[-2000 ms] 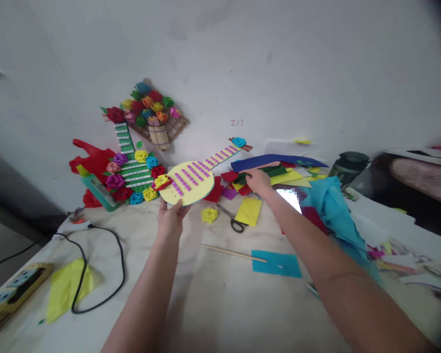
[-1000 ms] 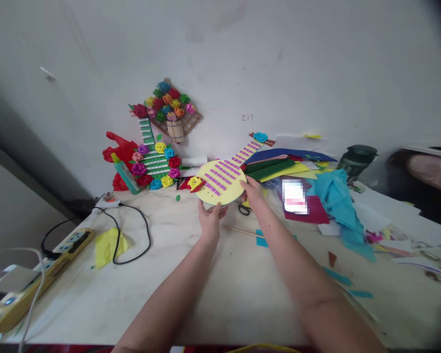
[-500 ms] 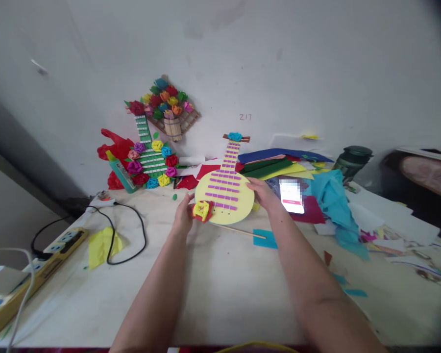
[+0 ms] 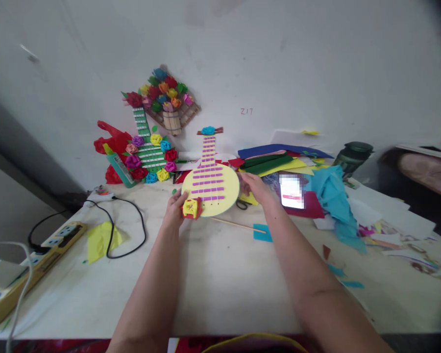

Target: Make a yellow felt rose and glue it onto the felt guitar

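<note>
A yellow paper guitar (image 4: 231, 189) with purple strips stands tilted up in front of me. A blue paper flower (image 4: 208, 131) sits on a brown crosspiece at the top of its neck. My left hand (image 4: 175, 207) grips the lower left rim, beside a yellow and red paper flower (image 4: 191, 209). At the right rim is my right hand (image 4: 256, 189), its fingers loosely bent and just off the edge. Below the guitar, a thin wooden stick (image 4: 238, 225) lies with one end on a blue paper piece (image 4: 261, 233). Scissor handles (image 4: 241, 205) show near my right hand.
A green decorated guitar (image 4: 152, 157) and a glue bottle (image 4: 120, 169) stand at the back left. A power strip (image 4: 55, 250) and black cable (image 4: 146, 230) lie left. Coloured sheets (image 4: 268, 164), a phone (image 4: 291, 192), crumpled blue paper (image 4: 332, 196) and a dark bottle (image 4: 353, 156) are right.
The yellow guitar has shifted left together with my left hand. My right hand has slipped off the front of its right rim. The scissor handles have come into sight.
</note>
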A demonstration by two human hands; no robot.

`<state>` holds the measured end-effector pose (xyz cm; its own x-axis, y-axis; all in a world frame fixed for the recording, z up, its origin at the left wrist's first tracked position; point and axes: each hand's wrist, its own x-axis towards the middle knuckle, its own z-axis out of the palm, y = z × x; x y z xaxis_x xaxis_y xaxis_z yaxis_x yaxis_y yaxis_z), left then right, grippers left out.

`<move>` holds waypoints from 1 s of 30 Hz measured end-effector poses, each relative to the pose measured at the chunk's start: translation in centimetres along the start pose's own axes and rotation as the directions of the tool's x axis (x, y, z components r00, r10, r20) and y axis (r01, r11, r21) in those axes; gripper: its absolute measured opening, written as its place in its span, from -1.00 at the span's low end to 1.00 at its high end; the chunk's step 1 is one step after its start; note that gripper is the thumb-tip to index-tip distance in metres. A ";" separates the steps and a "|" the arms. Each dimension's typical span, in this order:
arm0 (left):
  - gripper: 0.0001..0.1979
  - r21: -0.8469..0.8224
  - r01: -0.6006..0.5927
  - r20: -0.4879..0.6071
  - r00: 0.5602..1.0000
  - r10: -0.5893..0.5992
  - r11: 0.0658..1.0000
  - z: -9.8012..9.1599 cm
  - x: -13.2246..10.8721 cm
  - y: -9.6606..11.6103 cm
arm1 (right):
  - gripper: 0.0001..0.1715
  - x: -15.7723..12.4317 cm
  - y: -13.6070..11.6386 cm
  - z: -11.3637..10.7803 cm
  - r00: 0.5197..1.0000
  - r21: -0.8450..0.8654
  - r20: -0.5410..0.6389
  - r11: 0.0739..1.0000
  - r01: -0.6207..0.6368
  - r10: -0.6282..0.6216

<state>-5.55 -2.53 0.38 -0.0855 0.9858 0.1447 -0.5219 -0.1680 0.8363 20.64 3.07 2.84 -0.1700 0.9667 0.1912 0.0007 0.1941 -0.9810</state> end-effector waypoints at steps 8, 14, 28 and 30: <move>-0.73 -0.152 -0.185 -0.204 0.967 0.153 0.971 -1.2 1.1 -0.3 | -0.78 0.2 0.5 -1.3 0.987 -0.723 -0.081 0.674 -0.152 0.135; -0.80 -0.181 -0.203 -0.252 0.955 0.155 0.962 -1.6 1.4 -0.6 | -0.74 -0.5 -0.7 -0.9 0.995 -0.948 -0.083 0.303 -0.097 0.060; -0.82 -0.196 -0.157 -0.224 0.968 0.112 0.968 -1.4 1.0 -0.4 | -0.62 -1.0 2.0 3.8 0.988 -0.959 0.138 0.238 0.152 -0.075; -0.85 -0.232 -0.147 -0.239 0.967 0.091 0.961 -1.4 0.8 -0.2 | -0.60 -1.3 2.2 4.3 0.986 -0.957 0.134 0.244 0.155 -0.102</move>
<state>-6.70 -1.66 -0.44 -0.3327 0.9388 0.0893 -0.6862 -0.3060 0.6599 16.57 1.58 0.25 -0.2993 0.9109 0.2841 0.9172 0.3567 -0.1776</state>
